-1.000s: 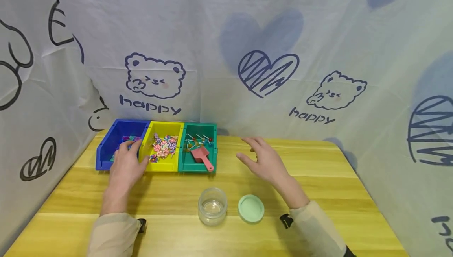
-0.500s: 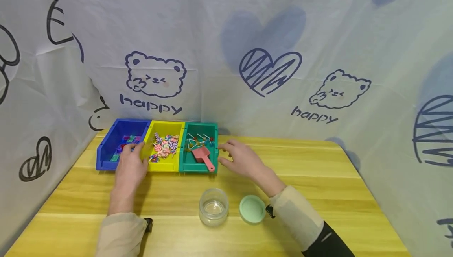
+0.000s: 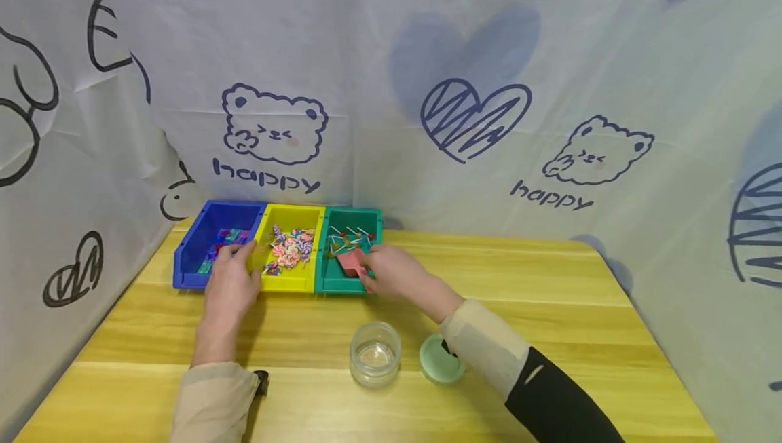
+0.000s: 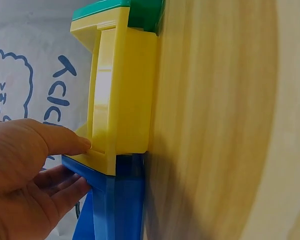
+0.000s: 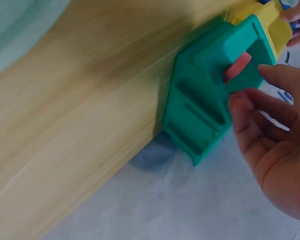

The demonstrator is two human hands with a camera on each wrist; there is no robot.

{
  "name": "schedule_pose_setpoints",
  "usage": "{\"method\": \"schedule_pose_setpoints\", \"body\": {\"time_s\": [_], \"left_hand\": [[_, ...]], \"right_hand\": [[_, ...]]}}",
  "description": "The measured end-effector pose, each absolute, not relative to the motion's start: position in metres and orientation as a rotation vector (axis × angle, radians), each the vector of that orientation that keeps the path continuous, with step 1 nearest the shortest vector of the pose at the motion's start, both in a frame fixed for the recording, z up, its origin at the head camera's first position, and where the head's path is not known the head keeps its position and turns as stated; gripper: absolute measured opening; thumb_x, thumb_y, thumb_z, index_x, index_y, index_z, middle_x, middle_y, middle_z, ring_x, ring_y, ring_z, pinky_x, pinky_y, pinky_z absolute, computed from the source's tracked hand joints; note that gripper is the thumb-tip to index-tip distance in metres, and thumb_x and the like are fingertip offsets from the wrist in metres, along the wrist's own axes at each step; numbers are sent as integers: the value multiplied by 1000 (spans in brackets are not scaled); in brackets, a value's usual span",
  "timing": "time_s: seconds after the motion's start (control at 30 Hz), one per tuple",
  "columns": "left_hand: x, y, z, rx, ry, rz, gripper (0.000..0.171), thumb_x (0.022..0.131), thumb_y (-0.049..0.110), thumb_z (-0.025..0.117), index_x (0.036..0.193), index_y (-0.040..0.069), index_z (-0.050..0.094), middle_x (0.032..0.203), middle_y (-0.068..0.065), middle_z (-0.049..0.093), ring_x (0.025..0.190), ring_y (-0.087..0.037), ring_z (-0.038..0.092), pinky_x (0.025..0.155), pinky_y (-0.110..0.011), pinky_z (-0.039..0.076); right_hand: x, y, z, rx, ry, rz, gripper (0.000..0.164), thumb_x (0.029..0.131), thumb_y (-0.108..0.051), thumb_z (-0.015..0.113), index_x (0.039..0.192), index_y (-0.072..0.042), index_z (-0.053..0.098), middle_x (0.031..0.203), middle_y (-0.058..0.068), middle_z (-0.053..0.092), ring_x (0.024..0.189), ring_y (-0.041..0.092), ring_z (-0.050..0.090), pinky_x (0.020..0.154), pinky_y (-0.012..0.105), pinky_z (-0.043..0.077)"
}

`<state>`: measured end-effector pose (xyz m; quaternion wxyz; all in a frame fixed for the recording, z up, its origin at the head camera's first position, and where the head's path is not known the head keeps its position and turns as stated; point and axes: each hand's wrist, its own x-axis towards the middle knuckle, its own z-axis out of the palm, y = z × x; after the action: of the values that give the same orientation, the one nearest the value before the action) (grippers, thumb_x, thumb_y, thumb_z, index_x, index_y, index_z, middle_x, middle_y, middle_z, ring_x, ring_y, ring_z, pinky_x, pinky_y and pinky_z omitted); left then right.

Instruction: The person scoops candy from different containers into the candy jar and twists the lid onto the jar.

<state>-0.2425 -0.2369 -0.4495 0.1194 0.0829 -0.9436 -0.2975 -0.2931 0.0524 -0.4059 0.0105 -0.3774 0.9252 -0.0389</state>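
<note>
In the head view, a blue bin (image 3: 191,260), a yellow bin (image 3: 287,285) and a green bin (image 3: 345,285) stand side by side. My left hand (image 3: 232,287) holds the adjoining blue and yellow walls, its thumb (image 4: 70,141) on the yellow side and fingers on the blue side. Over the green bin's right wall reaches my right hand (image 3: 394,273), at the handle of a pink scoop (image 3: 351,262). The right wrist view shows thumb and fingers apart, with the scoop (image 5: 238,67) just beyond them. Small stick lollipops (image 3: 342,236) lie behind the scoop.
Swirl lollipops (image 3: 292,249) fill part of the yellow bin; shiny purple and teal pieces (image 3: 229,239) lie in the blue one. Nearer on the wooden table (image 3: 305,389) stand an open clear jar (image 3: 375,355) and a pale green lid (image 3: 440,361), partly under the right sleeve.
My right hand has moved left from beside the green bin to the scoop's handle. The left hand stays at the blue and yellow walls.
</note>
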Motion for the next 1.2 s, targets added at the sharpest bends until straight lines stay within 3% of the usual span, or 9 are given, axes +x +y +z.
{"method": "schedule_pose_setpoints", "body": {"time_s": [0.13,0.4,0.6,0.9,1.2], "left_hand": [[-243,-239,-450,244,-2755,-873,58,97,0,62,152,-3,47,145,-35,42,131,-55,46,110,-68,38],[-244,-238,-449,226,-2740,-866,57,96,0,62,151,-3,48,144,-35,43,129,-56,47,108,-68,39],[-243,-238,-449,238,-2738,-866,57,96,1,62,151,-2,48,144,-34,44,129,-56,47,108,-68,39],[-243,-238,-450,241,-2749,-878,57,97,1,63,152,-2,47,144,-35,43,129,-56,47,109,-68,39],[-243,-238,-449,261,-2771,-888,57,98,2,62,153,-2,46,145,-34,42,130,-54,46,109,-68,38]], "right_hand": [[-295,43,-408,-1080,2890,-68,28,97,-23,70,73,-13,61,80,2,57,72,18,52,66,29,47],[-298,34,-412,-1021,2887,5,39,95,-26,73,62,-15,55,71,2,62,69,20,57,65,32,52],[-298,31,-414,-960,2905,-15,32,93,-23,74,66,-12,60,77,6,69,67,19,58,63,31,52],[-295,30,-411,-874,2936,-74,31,92,-14,70,64,-13,59,77,4,65,63,17,54,55,28,46],[-297,30,-403,-892,3012,-93,26,95,-16,66,70,-13,61,82,4,65,71,18,56,58,29,47]]}}
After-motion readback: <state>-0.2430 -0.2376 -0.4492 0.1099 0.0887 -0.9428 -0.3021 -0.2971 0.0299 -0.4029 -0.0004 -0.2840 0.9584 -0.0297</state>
